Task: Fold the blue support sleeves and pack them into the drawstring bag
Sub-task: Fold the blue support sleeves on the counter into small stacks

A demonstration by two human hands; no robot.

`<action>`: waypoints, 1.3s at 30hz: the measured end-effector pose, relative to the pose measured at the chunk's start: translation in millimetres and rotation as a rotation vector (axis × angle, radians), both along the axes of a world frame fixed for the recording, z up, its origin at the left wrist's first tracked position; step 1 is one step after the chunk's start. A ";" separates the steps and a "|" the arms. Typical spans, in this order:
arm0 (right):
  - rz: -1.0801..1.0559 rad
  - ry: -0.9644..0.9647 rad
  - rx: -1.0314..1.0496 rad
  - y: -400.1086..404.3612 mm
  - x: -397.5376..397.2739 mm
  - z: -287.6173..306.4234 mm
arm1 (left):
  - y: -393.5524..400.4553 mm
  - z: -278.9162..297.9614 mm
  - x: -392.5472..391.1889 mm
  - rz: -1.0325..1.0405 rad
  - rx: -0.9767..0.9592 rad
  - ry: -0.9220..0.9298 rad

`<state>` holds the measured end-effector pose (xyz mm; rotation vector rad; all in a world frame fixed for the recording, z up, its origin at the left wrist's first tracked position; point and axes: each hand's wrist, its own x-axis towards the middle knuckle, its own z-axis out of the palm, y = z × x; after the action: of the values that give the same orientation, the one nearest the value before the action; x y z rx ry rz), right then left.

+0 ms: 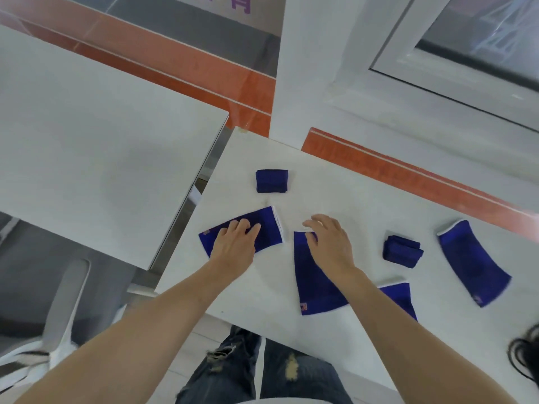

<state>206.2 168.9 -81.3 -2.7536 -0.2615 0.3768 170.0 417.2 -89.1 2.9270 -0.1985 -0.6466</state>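
Bright, even daylight comes from the window (478,39) at the upper right, and the white desk (364,199) shows only faint, soft shadows. Straight lines bow toward the frame edges from wide-angle distortion. The whole view is slightly soft, with a pale glare streak along the desk's far right edge.

Bare forearms, no sleeves; ripped dark blue jeans (256,371), frayed holes at thighs

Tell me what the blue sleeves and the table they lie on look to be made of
Sleeves: likely a soft stretch knit, matte. They lie limp and flat, two are folded into thick bundles, and white bands edge the ends. The exact fibre cannot be told.
Table: a smooth white top with a dull sheen, perhaps laminate or painted board; no grain shows.
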 end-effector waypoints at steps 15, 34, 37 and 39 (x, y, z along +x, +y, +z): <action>0.116 0.223 -0.322 -25.1 -102.5 -21.0 | -0.2 -19.4 -44.6 -0.226 -0.045 0.151; -0.145 0.191 0.077 -31.3 -70.9 29.1 | -30.8 20.1 -66.2 0.244 -0.754 0.229; -0.288 0.205 0.304 -23.5 -66.0 41.5 | -45.0 30.1 -69.2 0.546 -1.081 0.363; -0.357 0.202 0.432 -14.2 -60.2 46.9 | -48.9 36.3 -63.6 0.706 -1.201 0.424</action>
<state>146.0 154.7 -34.4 -2.2566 0.1810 0.4380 106.3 368.3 -52.7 1.5059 0.3609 -0.6551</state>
